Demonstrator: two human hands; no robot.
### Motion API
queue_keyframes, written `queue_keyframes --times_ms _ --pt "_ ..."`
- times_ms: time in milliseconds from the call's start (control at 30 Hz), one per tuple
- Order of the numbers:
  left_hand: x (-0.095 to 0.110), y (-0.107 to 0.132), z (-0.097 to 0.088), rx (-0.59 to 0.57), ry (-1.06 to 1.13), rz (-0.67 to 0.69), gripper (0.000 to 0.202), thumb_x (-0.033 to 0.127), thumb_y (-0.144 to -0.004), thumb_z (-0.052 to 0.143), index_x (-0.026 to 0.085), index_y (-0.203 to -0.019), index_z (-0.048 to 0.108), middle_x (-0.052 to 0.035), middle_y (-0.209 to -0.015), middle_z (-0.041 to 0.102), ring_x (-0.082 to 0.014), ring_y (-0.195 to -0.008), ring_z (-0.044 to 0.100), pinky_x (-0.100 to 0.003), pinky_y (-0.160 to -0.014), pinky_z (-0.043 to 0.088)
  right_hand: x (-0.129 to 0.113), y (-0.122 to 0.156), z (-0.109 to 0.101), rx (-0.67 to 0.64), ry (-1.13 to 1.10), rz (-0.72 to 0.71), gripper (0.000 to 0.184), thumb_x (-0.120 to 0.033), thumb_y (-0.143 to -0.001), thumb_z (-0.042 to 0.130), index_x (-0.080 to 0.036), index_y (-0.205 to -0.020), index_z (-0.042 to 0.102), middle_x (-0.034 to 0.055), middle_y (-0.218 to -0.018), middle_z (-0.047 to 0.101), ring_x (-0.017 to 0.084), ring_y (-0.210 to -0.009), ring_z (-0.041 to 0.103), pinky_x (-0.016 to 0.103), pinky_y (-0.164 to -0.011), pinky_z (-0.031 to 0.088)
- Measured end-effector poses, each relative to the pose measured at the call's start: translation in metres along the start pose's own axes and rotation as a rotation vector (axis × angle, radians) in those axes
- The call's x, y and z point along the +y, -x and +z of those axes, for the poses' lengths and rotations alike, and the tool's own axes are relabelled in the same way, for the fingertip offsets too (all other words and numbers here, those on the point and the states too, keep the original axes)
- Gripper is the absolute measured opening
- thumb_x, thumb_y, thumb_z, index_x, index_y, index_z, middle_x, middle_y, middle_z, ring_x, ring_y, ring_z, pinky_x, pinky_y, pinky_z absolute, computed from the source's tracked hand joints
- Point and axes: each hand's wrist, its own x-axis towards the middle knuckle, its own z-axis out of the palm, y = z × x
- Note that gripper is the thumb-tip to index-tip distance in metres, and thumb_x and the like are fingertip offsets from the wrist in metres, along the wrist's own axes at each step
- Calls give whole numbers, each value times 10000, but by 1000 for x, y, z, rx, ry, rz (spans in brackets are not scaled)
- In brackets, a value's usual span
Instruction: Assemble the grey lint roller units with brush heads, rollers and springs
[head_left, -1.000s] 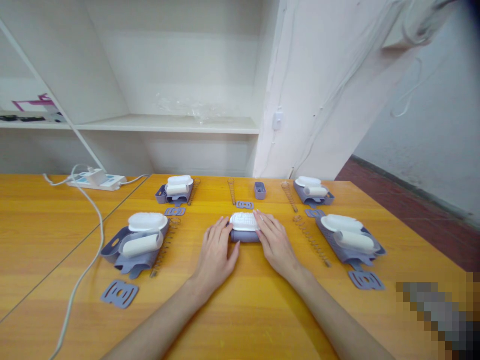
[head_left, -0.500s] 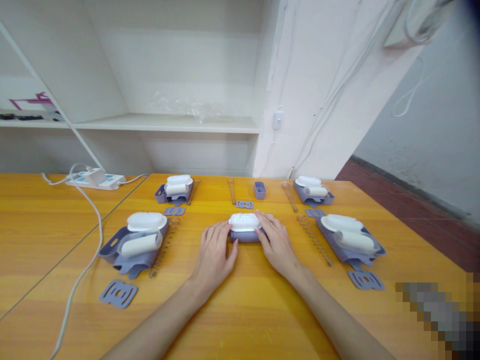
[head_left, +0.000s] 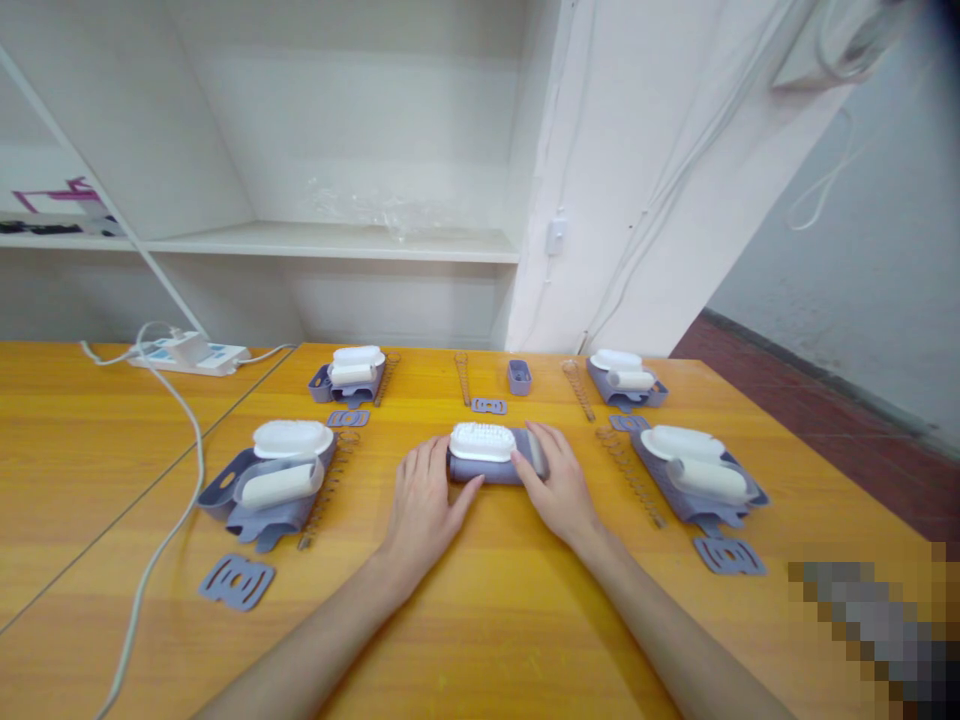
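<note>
- Holding grey case (head_left: 487, 473) by its ends: left grip (head_left: 426, 500) curled against left end, right grip (head_left: 559, 485) wrapped over right end.
- Case lies mid-tabletop (head_left: 495, 610), toward far edge; white bumpy block (head_left: 482, 441) on top.
- Handling, judged: light, stiff plastic; smooth sides may slip. Block possibly loose; best hold, case ends.
- Beyond, toward far edge: slotted plate (head_left: 489, 406), wire spring (head_left: 463, 380), small box (head_left: 519, 377).
- Left stack (head_left: 281, 487) and right stack (head_left: 709, 480), latter near right edge, flank the work; left coil (head_left: 330, 490) and right coil (head_left: 632, 480) could snag sideways moves.
</note>
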Motion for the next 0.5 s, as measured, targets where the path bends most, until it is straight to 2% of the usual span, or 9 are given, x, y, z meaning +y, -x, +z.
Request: queue_keyframes --times_ms 167,333,500 --pt "-7 -2 3 16 77 -97 673 529 -776 589 201 -1312 348 -123 -1239 506 -281 -1133 480 -452 -943 396 -11 3 -3 -115 26 -106 591 -462 -740 664 -219 -1259 516 113 -1197 474 265 -1146 475 429 -1001 407" --pt "-9 -4 1 4 169 -94 590 481 -768 626 221 -1254 414 -92 -1196 536 -249 -1108 499 -421 -945 407 -11 1 -3 -171 -86 -86 450 -411 -820 589 -243 -1234 537 92 -1225 451 233 -1175 453 392 -1022 382" --pt "-10 -4 1 -36 244 -66 544 449 -733 675 221 -1180 465 -77 -1172 551 -238 -1103 511 -405 -944 415 -6 -2 -2 -171 -184 -4 404 -393 -801 619 -226 -1167 593 71 -1098 477 215 -1084 489 377 -990 399"
